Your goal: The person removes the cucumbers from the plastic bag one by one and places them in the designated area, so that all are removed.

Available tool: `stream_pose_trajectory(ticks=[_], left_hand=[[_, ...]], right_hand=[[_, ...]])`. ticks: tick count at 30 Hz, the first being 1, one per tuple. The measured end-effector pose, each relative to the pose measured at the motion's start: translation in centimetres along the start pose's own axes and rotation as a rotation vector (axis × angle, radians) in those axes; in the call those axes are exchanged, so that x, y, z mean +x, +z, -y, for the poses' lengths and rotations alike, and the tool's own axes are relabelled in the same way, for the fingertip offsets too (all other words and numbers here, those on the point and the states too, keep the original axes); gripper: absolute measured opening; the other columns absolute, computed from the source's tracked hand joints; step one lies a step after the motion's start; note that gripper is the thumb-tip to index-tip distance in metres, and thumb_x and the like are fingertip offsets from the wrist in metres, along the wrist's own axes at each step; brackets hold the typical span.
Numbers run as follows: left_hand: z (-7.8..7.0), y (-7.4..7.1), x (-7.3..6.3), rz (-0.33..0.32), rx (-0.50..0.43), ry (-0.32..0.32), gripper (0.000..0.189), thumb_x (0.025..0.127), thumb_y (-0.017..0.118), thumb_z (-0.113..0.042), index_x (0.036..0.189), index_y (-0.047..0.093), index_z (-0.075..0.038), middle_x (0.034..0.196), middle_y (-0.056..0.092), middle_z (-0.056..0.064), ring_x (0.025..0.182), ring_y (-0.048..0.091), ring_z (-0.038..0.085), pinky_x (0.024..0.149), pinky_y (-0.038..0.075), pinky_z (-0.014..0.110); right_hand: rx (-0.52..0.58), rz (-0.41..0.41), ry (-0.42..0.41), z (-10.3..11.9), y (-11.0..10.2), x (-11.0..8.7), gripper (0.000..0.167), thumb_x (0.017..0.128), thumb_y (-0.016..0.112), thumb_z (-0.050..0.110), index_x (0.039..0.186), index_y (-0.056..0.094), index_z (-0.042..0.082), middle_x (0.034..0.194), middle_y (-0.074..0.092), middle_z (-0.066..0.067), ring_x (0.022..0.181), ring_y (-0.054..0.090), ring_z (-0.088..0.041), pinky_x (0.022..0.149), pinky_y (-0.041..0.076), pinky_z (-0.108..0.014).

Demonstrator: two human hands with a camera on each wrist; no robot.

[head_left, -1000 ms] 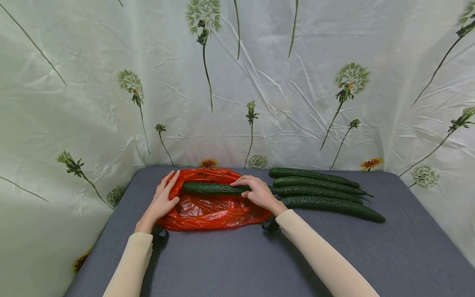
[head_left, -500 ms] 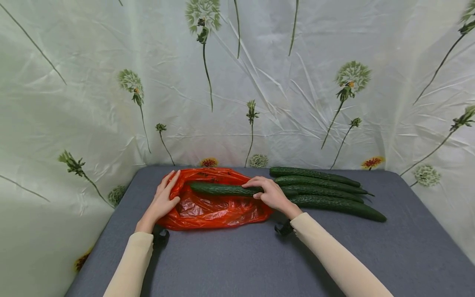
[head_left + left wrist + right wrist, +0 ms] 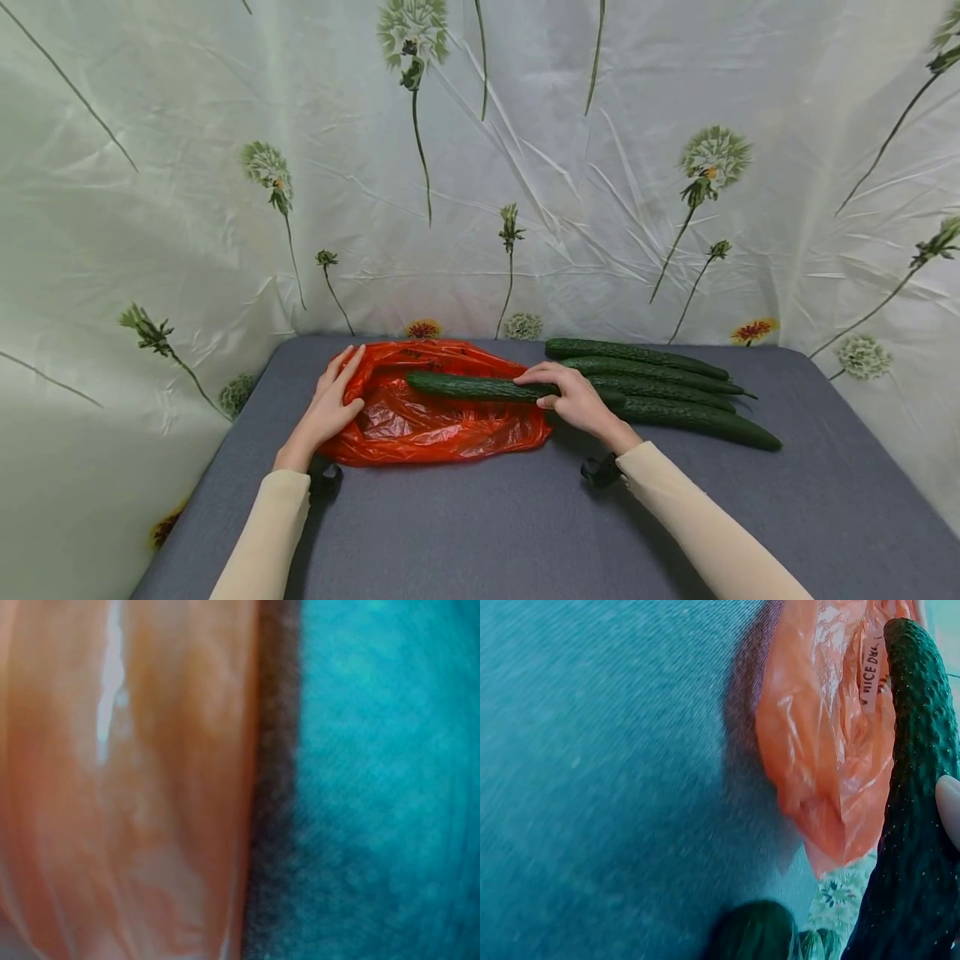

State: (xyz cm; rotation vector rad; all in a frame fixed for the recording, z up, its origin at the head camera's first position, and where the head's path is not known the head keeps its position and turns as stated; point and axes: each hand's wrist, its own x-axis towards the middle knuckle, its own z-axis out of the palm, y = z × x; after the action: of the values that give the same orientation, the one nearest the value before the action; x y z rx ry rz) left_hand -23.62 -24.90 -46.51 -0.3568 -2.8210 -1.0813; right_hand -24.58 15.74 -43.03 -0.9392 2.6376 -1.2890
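In the head view a crinkled red plastic bag [image 3: 420, 442] lies on the table with its mouth spread. My left hand [image 3: 330, 404] rests against the bag's left side, fingers fairly straight and thumb over the rim. My right hand [image 3: 573, 398] grips a long, bumpy green cucumber [image 3: 465, 387] near its right part. The cucumber's left end is over the bag's mouth, its right end over the nearest of several other cucumbers [image 3: 697, 421]. The right wrist view shows a thumb [image 3: 950, 806] on it. Only blurred bag film [image 3: 127, 810] and cloth fill the left wrist view.
The several other cucumbers lie side by side at the back right. Grey-blue cloth covers the table [image 3: 450, 533]. A pale curtain [image 3: 600, 183] printed with dandelions hangs right behind the table's back edge and along both sides.
My right hand has moved to the right with the cucumber, drawing its left end away from the bag's left side. The left hand and the bag have stayed nearly still.
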Motion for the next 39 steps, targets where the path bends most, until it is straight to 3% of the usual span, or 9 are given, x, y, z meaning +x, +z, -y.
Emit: stream_pose_trajectory(ticks=[17,30,39], left_hand=[[-0.1,0.0,-0.1,-0.004,0.002,0.002,0.082,0.082,0.056,-0.002,0.154,0.020,-0.013,0.156,0.009,0.018,0.133,0.013,0.052,0.098,0.019,0.071],[-0.2,0.0,-0.1,0.004,0.004,-0.014,0.082,0.083,0.057,-0.003,0.155,0.018,-0.015,0.156,0.008,0.018,0.134,0.011,0.051,0.097,0.018,0.072],[-0.2,0.0,-0.2,-0.004,0.012,0.000,0.082,0.082,0.056,-0.001,0.154,0.019,-0.013,0.155,0.009,0.020,0.134,0.012,0.052,0.097,0.019,0.071]], right_hand=[[0.033,-0.014,-0.038,-1.4,-2.6,-2.6,0.043,0.082,0.061,-0.014,0.121,0.066,0.003,0.124,0.059,-0.014,0.119,0.049,-0.035,0.092,0.042,-0.054],[-0.001,-0.029,-0.051,-2.0,-4.2,-4.5,0.046,0.079,0.063,-0.016,0.118,0.068,0.008,0.121,0.062,-0.007,0.116,0.053,-0.030,0.090,0.044,-0.050],[-0.017,-0.041,-0.027,-2.6,-5.1,-6.0,0.045,0.079,0.062,-0.016,0.118,0.067,0.006,0.121,0.063,-0.009,0.116,0.054,-0.031,0.091,0.043,-0.052]])
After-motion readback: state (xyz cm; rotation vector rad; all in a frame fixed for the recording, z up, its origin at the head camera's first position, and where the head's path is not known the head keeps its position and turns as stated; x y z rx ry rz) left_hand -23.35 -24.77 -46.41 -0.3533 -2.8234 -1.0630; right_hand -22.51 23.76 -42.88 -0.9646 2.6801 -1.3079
